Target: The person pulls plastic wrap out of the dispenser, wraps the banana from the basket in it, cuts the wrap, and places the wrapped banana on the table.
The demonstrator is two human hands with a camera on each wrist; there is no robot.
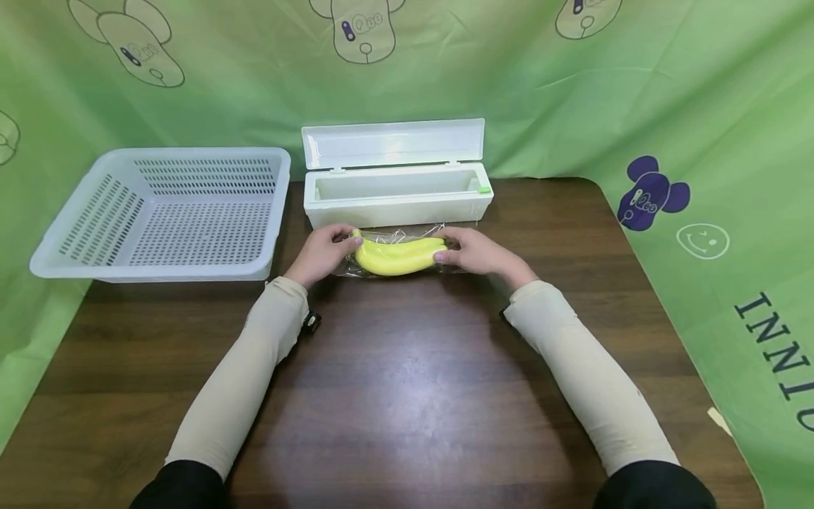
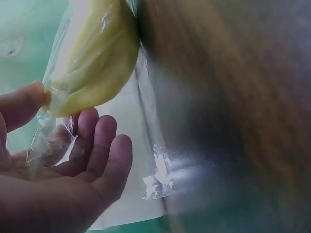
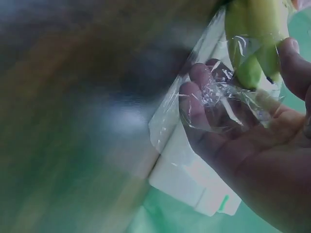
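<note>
A small bunch of yellow bananas (image 1: 397,257) lies across a sheet of clear cling film (image 1: 351,269), in front of a white box. My left hand (image 1: 323,252) grips the stem end, thumb pressed to the peel through the film in the left wrist view, where film (image 2: 158,170) also hangs past the fingers. At the other end my right hand (image 1: 481,252) holds the tips, its thumb on the bananas (image 3: 260,43) and its fingers behind crinkled film (image 3: 214,94). The fingertips under the fruit are partly hidden in the head view.
Behind the bananas stands the white cling film box (image 1: 397,211), its lid (image 1: 394,145) raised and a green slider (image 1: 485,189) at its right end. A pale blue perforated basket (image 1: 273,233) sits at the left of the brown table (image 1: 407,396). A green printed cloth (image 1: 509,92) hangs behind.
</note>
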